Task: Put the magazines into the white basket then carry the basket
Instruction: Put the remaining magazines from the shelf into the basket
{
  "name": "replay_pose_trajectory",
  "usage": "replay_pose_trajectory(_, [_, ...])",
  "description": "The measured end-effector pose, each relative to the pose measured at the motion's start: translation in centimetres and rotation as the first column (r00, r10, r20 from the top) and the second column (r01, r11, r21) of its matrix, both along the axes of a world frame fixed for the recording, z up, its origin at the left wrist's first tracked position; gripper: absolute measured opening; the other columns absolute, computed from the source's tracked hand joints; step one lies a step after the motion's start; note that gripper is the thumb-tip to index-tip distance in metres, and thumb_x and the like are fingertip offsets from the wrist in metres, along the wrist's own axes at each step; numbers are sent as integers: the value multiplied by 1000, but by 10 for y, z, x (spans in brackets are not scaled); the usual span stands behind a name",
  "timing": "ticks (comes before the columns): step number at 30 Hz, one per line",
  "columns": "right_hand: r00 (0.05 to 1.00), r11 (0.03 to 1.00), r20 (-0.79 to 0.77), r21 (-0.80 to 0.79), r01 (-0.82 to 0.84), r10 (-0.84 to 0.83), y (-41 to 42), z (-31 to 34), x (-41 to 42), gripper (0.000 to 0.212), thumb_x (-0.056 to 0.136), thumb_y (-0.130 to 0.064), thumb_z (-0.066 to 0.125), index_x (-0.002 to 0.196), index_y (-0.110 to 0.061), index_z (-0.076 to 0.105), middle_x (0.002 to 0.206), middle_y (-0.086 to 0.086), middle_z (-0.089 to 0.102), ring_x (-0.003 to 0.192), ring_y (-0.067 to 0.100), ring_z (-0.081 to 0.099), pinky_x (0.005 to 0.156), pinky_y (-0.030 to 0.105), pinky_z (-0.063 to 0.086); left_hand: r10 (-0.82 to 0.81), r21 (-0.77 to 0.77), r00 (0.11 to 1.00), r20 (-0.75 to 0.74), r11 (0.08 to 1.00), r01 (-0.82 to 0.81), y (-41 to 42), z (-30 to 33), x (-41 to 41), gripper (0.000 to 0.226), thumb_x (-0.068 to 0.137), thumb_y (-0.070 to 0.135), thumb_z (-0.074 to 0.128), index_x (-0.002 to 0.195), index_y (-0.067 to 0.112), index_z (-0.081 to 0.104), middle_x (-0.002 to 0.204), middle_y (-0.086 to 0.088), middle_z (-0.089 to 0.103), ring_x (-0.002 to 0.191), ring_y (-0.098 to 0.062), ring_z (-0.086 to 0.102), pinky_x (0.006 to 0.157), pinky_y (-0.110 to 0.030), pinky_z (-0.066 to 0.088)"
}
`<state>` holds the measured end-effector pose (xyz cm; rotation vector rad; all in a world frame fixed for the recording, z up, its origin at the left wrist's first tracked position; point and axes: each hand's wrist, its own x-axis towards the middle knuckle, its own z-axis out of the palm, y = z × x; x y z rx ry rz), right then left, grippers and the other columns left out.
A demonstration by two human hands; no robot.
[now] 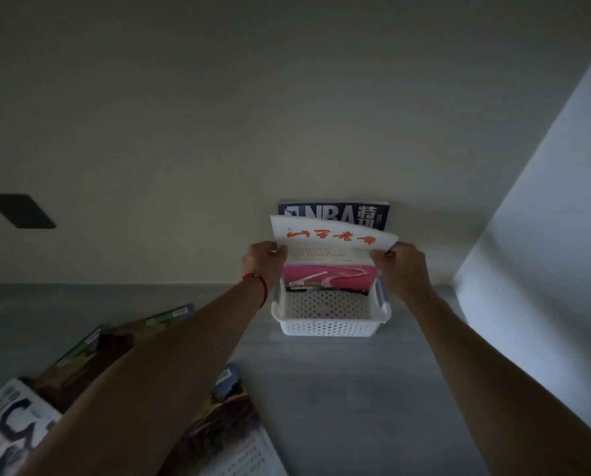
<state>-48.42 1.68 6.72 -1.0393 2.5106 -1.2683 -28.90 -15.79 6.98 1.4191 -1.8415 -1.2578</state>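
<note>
Loading step in hand: left hand [263,261] and right hand [402,264] each pinching a side edge of a white-covered magazine with red lettering and a pink photo [332,255], lower edge already dipping into the white perforated plastic basket [328,326] on the grey floor by the wall. Dark blue NBA magazine [335,213] standing upright behind it, probably inside too. Several more glossy magazines [225,424] lying well apart at lower left. Next, by judgement: lowering fully, letting go, reaching for the rest; carrying not yet due.
</note>
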Motion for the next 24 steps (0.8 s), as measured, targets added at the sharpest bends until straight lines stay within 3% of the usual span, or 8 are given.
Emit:
replay_pose_trajectory(3, [998,1000,69,24,-3,1,-6,-13,-2,25,96,-23,60,109,-6,73,103,10,77,81,18,72,56,6,42,21,83,1000,-11,996,-20,-5,-12,-9,29,87,34,64,96,9,75,97,-15,76,96,-34,71,85,-38,58])
replay_pose_trajectory(5, [995,999,103,32,-6,3,-11,-17,-3,23,96,-21,57,110,-9,71,105,9,76,73,9,66,47,3,39,37,103,999,12,994,-38,-6,-16,-15,29,87,35,63,90,8,75,92,-14,76,92,-33,71,77,-33,54])
replay_pose_trajectory(10, [972,1000,235,8,-17,15,-17,-23,-2,35,89,-13,54,123,-20,60,124,3,69,103,20,68,68,14,48,25,104,996,86,994,-34,-11,-18,-24,18,81,23,59,81,12,74,74,-5,68,74,-24,63,66,-27,48])
replay_pose_trajectory(12, [961,999,275,-7,-42,43,-17,-22,1,39,87,-10,55,125,-22,53,129,1,66,114,21,65,79,21,49,-7,149,998,66,989,-3,-15,-19,-25,34,76,13,57,105,14,73,95,-11,74,84,-25,68,72,-27,55])
replay_pose_trajectory(15, [962,998,272,-62,-15,31,-11,-19,13,43,87,-12,57,126,-25,46,119,-7,64,101,16,65,74,19,48,-11,199,1000,21,980,6,-14,-19,-15,58,80,8,59,137,17,53,117,-15,69,102,-28,68,95,-38,56])
replay_pose_trajectory(18, [996,991,93,-131,26,-14,3,-20,38,37,90,-7,56,127,-14,55,121,-2,64,105,21,66,83,32,57,-75,87,997,34,994,71,6,-16,17,44,82,7,58,124,19,64,117,-9,69,103,-24,66,96,-38,55])
replay_pose_trajectory(21, [996,972,-77,-229,-60,43,28,-31,90,21,87,-1,60,102,-14,68,98,-3,67,85,12,67,74,32,59,-193,-140,978,77,969,202,40,-25,73,38,78,-4,57,110,13,69,109,-10,71,96,-24,68,88,-37,56])
replay_pose_trajectory(24, [972,972,20,5,-234,234,58,-54,158,8,92,-17,61,93,-20,68,85,-6,70,74,12,66,69,32,55,-248,-233,957,150,932,278,80,-49,145,40,71,-12,57,101,10,72,102,-13,70,92,-27,68,84,-33,55])
